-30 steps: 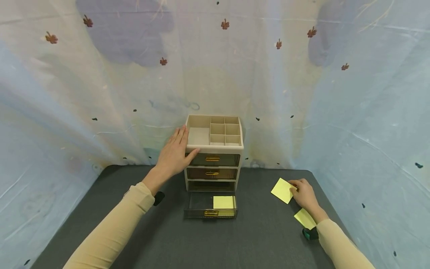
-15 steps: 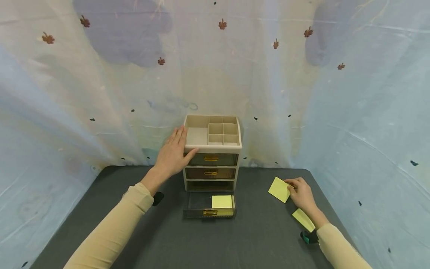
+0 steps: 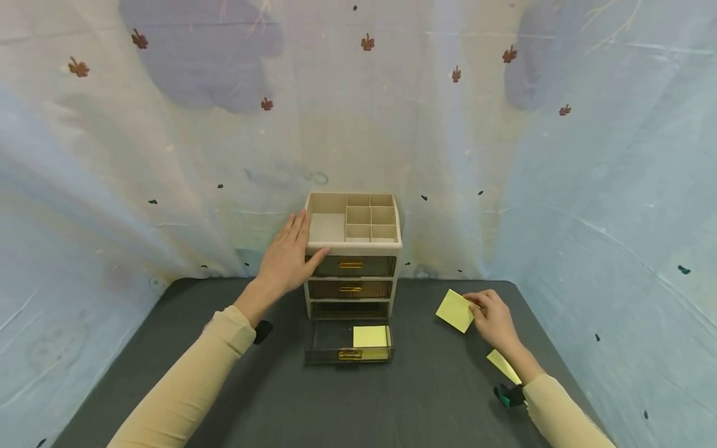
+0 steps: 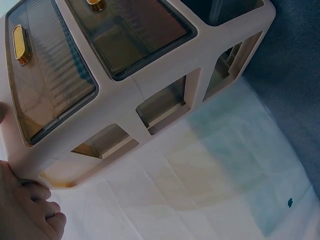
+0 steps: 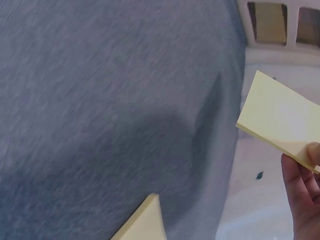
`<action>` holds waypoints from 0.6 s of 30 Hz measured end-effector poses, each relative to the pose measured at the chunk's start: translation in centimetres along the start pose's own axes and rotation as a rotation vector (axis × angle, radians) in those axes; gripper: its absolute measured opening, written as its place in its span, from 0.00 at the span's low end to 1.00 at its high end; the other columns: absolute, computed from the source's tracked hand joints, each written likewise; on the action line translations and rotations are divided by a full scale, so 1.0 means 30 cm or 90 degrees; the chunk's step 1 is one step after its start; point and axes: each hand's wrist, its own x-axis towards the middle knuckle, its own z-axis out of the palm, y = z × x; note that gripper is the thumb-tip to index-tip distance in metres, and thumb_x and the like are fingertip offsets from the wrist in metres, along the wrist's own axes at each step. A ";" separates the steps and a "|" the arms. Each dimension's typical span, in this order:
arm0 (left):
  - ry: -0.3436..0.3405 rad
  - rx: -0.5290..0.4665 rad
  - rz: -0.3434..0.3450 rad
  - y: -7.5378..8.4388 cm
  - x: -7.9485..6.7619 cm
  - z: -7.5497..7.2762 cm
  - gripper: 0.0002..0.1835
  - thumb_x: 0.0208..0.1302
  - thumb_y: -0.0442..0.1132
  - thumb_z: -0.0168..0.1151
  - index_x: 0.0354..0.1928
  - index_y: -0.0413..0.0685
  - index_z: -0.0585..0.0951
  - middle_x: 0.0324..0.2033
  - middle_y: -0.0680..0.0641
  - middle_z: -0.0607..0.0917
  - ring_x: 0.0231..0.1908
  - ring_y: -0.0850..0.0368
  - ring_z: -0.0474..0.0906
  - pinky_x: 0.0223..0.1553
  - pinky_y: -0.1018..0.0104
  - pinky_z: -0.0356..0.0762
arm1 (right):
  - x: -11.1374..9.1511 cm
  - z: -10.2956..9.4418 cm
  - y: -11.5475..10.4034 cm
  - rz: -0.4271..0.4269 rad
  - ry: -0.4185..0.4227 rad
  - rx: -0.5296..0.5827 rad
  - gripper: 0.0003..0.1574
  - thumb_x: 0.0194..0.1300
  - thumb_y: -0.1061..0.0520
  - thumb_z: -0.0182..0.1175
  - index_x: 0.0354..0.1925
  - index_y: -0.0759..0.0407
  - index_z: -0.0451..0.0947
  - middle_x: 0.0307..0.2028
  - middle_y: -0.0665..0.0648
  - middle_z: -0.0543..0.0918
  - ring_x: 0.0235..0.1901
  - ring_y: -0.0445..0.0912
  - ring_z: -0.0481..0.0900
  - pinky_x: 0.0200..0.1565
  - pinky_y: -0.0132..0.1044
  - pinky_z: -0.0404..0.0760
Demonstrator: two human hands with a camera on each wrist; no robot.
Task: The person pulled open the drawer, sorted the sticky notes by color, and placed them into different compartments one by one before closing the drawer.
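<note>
A cream desktop drawer organizer [image 3: 354,247] stands at the back of the table. My left hand [image 3: 285,258] rests against its upper left side, fingers straight and thumb along the front edge; part of that hand shows in the left wrist view. The bottom drawer [image 3: 330,339] is pulled out, with a yellow sticky note pad [image 3: 370,336] lying in its right part. My right hand [image 3: 495,320] pinches another yellow sticky note pad [image 5: 280,112] by its edge, held above the table. A third pad [image 3: 503,366] lies on the table below the right wrist, partly hidden.
Dark grey cloth covers the table [image 3: 347,404]. A patterned fabric curtain [image 3: 358,124] hangs close behind and on both sides. Two upper drawers with gold handles are closed, and the top tray [image 3: 329,227] is divided into compartments.
My right hand has moved left toward the organizer with the sticky note pad, which is lifted a little. The left hand keeps its place on the organizer, and the view shifts slightly.
</note>
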 end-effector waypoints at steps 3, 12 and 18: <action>0.000 -0.002 0.001 -0.002 0.000 0.001 0.50 0.79 0.65 0.49 0.83 0.38 0.44 0.83 0.37 0.45 0.81 0.38 0.41 0.79 0.41 0.48 | 0.010 0.003 -0.032 -0.008 0.005 0.010 0.14 0.69 0.73 0.62 0.50 0.64 0.86 0.41 0.59 0.78 0.42 0.54 0.81 0.42 0.48 0.86; 0.000 0.006 0.002 -0.002 0.001 0.001 0.50 0.79 0.65 0.49 0.83 0.38 0.44 0.83 0.38 0.43 0.82 0.39 0.40 0.79 0.41 0.48 | 0.038 0.017 -0.120 -0.067 0.027 0.030 0.16 0.67 0.74 0.64 0.49 0.62 0.87 0.42 0.59 0.79 0.35 0.48 0.78 0.34 0.35 0.78; 0.006 0.013 0.005 -0.002 0.001 0.005 0.50 0.79 0.65 0.49 0.83 0.38 0.44 0.82 0.37 0.45 0.81 0.38 0.42 0.78 0.41 0.50 | 0.058 0.034 -0.167 -0.109 0.039 0.041 0.17 0.65 0.75 0.66 0.48 0.61 0.87 0.41 0.58 0.80 0.32 0.43 0.74 0.32 0.33 0.75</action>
